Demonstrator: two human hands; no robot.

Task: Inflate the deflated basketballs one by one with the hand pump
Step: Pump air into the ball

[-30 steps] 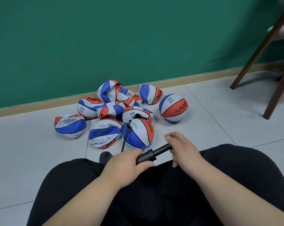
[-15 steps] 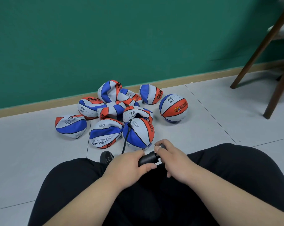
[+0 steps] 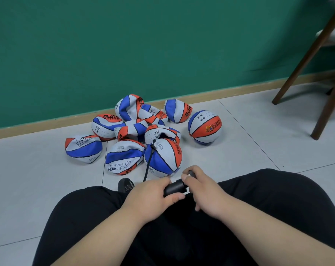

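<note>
Hand pump (image 3: pixel 175 187) lying crosswise, handle rightward

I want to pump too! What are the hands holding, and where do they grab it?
The hand pump. The left hand wraps its black barrel; the right hand grips the handle end.

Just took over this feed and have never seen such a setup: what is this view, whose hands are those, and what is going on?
One camera, worn on a seated person's head, looks down at their bare hands. The left hand grips the black hand pump barrel; the right hand holds its handle end. A thin black hose runs to the nearest blue, white and orange basketball on the grey tiled floor. Crumpled flat balls lie behind and beside it; one round inflated ball sits apart, to the right.
</note>
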